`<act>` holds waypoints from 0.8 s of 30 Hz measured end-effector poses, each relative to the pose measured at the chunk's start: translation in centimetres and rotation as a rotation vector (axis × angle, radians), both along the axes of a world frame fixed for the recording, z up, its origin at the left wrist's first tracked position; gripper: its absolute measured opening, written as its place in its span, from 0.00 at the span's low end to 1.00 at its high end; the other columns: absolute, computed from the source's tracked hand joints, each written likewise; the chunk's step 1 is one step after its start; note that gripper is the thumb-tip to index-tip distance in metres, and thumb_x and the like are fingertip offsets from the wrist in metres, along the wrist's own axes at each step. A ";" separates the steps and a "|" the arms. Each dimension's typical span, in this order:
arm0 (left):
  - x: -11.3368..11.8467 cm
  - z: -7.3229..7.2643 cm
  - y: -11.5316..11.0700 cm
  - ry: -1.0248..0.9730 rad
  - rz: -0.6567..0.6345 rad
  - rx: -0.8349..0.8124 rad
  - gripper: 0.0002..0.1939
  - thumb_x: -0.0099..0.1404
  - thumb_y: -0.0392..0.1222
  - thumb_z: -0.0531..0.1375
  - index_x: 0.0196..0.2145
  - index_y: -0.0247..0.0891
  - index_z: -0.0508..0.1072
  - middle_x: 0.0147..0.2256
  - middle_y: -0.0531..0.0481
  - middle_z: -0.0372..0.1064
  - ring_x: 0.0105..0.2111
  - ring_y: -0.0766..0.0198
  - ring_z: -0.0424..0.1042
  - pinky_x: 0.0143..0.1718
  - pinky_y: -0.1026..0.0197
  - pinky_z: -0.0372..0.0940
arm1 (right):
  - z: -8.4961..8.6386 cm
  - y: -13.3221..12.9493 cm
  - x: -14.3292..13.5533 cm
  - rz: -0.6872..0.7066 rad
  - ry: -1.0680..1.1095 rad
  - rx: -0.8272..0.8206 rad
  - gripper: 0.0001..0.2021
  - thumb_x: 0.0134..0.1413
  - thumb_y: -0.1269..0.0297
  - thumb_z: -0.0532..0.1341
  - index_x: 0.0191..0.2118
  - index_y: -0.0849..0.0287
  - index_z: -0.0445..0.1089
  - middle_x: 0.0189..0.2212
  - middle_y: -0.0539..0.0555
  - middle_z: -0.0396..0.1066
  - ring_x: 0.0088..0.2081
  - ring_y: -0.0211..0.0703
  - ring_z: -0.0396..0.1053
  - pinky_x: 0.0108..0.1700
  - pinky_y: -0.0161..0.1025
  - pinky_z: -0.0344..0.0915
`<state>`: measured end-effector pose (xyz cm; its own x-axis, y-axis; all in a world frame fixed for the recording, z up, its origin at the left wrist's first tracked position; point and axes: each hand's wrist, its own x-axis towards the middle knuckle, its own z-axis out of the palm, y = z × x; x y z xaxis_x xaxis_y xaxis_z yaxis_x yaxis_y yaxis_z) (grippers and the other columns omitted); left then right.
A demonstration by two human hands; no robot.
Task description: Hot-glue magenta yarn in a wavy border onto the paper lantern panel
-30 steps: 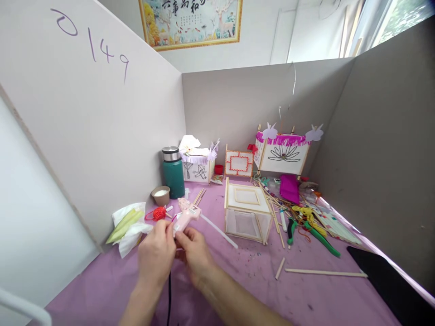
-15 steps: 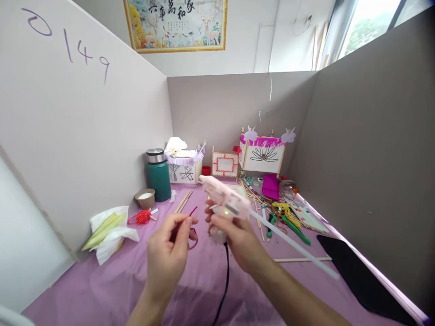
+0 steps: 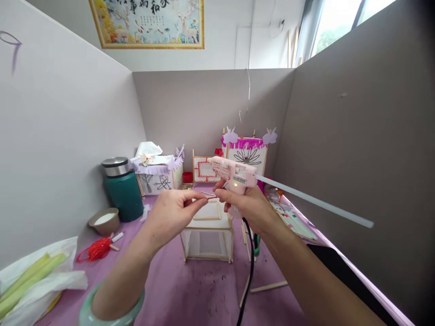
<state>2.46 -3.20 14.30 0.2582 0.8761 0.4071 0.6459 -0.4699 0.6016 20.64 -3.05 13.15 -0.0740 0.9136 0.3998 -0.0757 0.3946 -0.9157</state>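
My left hand is closed in a pinch on a thin dark-red cord, which runs across to the fingers of my right hand. My right hand wraps the handle of a pale pink hot glue gun. Its nozzle points left, a small green light glows, and a long white glue stick sticks out of the back. Whether the right fingers also grip the cord is unclear. Beneath both hands stands a small box of thin wooden sticks with white sides; the hands partly hide its top.
A black power cable hangs from the glue gun. At left are a green bottle, a bowl, red yarn and tissues. Decorated paper lanterns stand at the back. A black mat lies at right.
The view has shifted, and the stick box is now visible below the hands. Both hands have come closer together, with the cord now stretched between them. The glue gun stays in my right hand.
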 end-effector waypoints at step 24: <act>-1.1 -1.3 10.0 0.307 0.065 -0.160 0.15 0.53 0.53 0.57 0.28 0.45 0.81 0.22 0.52 0.72 0.23 0.62 0.66 0.25 0.64 0.57 | -2.9 6.5 2.6 -0.225 -0.448 -0.154 0.05 0.45 0.63 0.65 0.29 0.58 0.72 0.18 0.45 0.64 0.22 0.36 0.61 0.24 0.34 0.54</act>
<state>1.38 6.79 12.99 0.2891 0.9412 0.1749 0.8336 -0.3374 0.4374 23.23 3.45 10.25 -0.0016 0.9722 0.2342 0.4076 0.2145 -0.8876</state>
